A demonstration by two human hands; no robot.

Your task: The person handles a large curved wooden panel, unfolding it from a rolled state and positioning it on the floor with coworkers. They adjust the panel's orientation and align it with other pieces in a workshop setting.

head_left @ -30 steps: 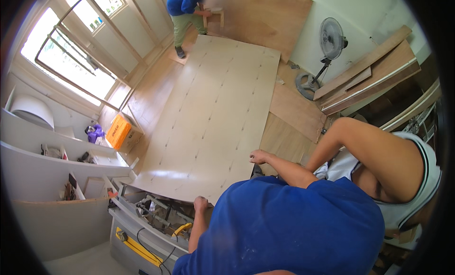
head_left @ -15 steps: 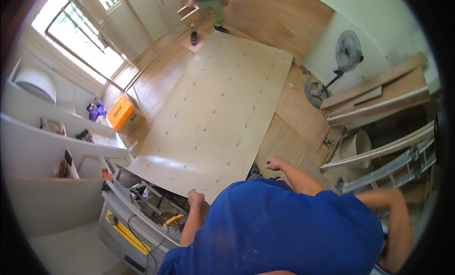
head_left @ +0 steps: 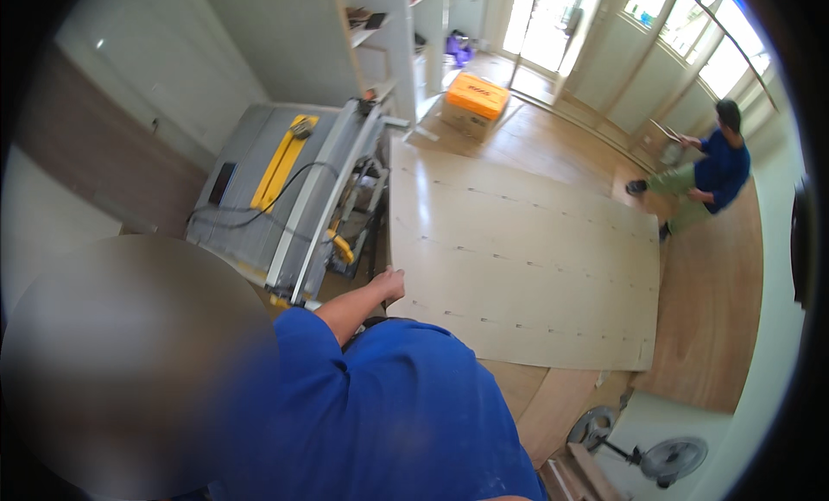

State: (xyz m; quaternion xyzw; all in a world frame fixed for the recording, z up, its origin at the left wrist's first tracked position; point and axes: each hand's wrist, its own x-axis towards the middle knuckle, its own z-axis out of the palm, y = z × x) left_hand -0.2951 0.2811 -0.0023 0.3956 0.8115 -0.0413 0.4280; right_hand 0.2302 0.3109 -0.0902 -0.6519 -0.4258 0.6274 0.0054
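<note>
A large beige plywood sheet with rows of small dark marks spans the middle of the view. At its near left corner is my left hand, fingers curled over the edge. My bent left arm reaches there from a blue sleeve. Just left of the hand stands a grey table saw with a yellow strip and a black cable across its top. My right hand is out of view.
At the sheet's far end a co-worker in blue holds a flat piece. An orange-topped carton stands beyond the sheet. A fan and wood offcuts are at lower right. A large blurred shape covers the lower left.
My view has swung left, bringing the table saw fully into sight. My right hand has left the picture. My left hand remains at the sheet's edge.
</note>
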